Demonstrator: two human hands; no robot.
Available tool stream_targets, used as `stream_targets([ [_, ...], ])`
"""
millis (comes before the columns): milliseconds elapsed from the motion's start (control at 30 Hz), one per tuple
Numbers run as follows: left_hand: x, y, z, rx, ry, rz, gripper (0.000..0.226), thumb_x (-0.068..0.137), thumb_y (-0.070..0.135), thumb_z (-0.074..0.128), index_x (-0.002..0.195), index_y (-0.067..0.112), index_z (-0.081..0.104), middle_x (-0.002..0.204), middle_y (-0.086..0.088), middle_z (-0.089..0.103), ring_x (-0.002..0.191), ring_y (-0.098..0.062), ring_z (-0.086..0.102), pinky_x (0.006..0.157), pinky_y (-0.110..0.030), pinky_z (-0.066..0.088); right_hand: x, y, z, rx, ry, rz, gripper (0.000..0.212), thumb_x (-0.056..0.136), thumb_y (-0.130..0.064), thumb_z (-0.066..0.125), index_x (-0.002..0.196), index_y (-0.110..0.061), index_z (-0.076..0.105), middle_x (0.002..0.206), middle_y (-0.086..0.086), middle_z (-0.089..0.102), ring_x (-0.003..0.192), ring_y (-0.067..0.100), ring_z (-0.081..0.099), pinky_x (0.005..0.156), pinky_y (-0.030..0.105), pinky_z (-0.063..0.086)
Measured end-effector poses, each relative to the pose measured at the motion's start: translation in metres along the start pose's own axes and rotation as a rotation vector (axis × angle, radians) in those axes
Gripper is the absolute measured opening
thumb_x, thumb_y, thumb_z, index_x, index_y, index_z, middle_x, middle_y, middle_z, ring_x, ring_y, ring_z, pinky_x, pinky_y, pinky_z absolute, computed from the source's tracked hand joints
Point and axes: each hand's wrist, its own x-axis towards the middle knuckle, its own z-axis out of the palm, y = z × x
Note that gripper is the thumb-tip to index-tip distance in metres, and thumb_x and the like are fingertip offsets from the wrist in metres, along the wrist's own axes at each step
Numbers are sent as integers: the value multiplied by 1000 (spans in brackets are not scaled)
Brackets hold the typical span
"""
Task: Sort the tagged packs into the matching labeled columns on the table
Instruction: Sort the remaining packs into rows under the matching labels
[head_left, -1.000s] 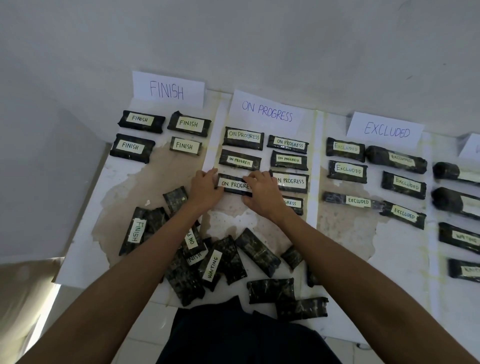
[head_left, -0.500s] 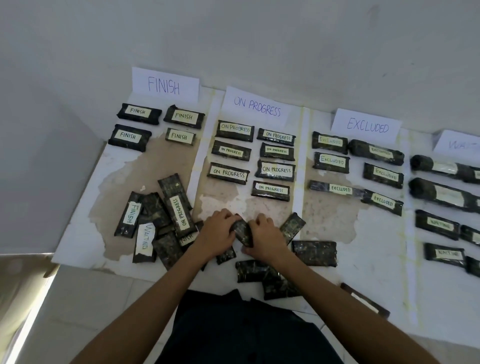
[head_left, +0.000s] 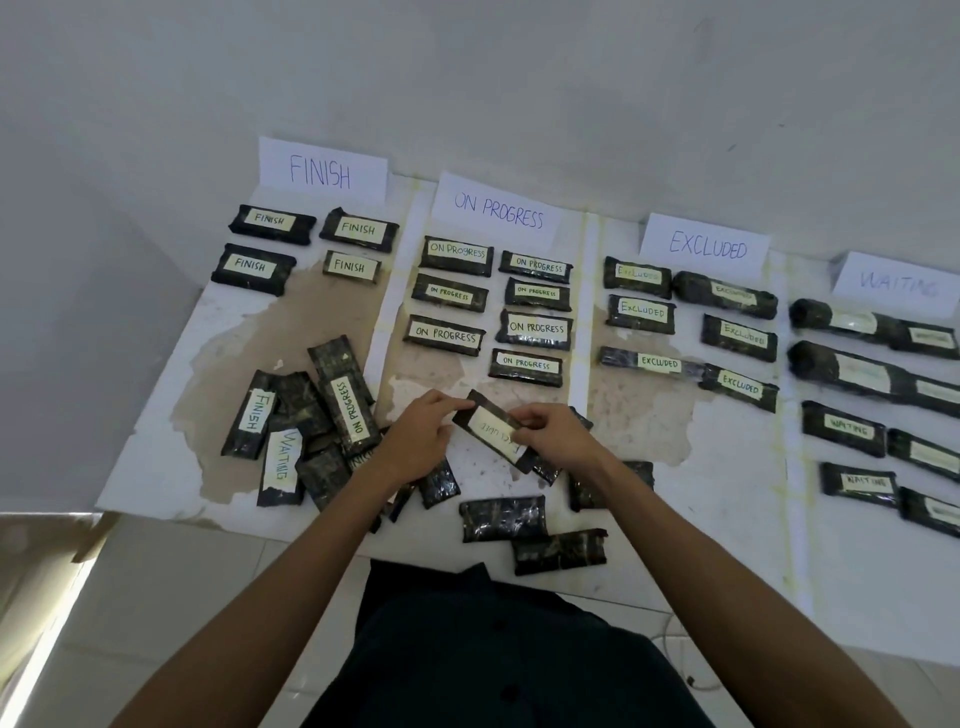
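My left hand (head_left: 415, 441) and my right hand (head_left: 558, 439) together hold one dark pack (head_left: 491, 423) above the table's front middle. Its tag faces up, upside down to me, and seems to read EXCLUDED. Paper signs head the columns: FINISH (head_left: 322, 171), ON PROGRESS (head_left: 498, 212), EXCLUDED (head_left: 706, 245), WAITING (head_left: 898, 283). Sorted tagged packs lie in rows below each sign. A loose pile of packs (head_left: 306, 431) sits at the front left, with FINISH, WAITING and ON PROGRESS tags showing.
Two untagged-side packs (head_left: 503, 518) (head_left: 560, 551) lie near the table's front edge (head_left: 218, 522). A white wall stands behind the signs. The table's left edge drops to a tiled floor.
Both hands left the ON PROGRESS column, came back to the pile, picked up a pack and turned it tag-up. The view shifted right, showing the WAITING sign.
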Motion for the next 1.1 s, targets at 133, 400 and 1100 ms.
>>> stream_targets([
  [133, -6, 10, 4, -31, -1, -30, 42, 91, 6, 51, 130, 21, 50, 116, -1, 47, 102, -13, 49, 85, -23, 40, -7, 3, -5, 82, -16, 29, 24, 85, -1, 61, 103, -15, 68, 102, 8, 70, 81, 13, 67, 63, 22, 55],
  [400, -16, 41, 25, -308, 114, -359, 62, 87, 15, 63, 141, 7, 34, 132, -5, 45, 96, -12, 54, 66, -17, 45, -14, 6, 2, 323, 36, 133, 36, 79, 2, 66, 112, -11, 59, 106, 10, 67, 95, 26, 68, 85, 45, 56],
  [1100, 19, 74, 40, 227, 4, 90, 65, 78, 7, 65, 137, 22, 42, 127, -3, 50, 113, -27, 42, 91, -39, 44, -52, 27, -34, 234, 315, 52, 16, 90, -23, 59, 103, -15, 57, 98, 7, 67, 82, 21, 68, 66, 29, 51],
])
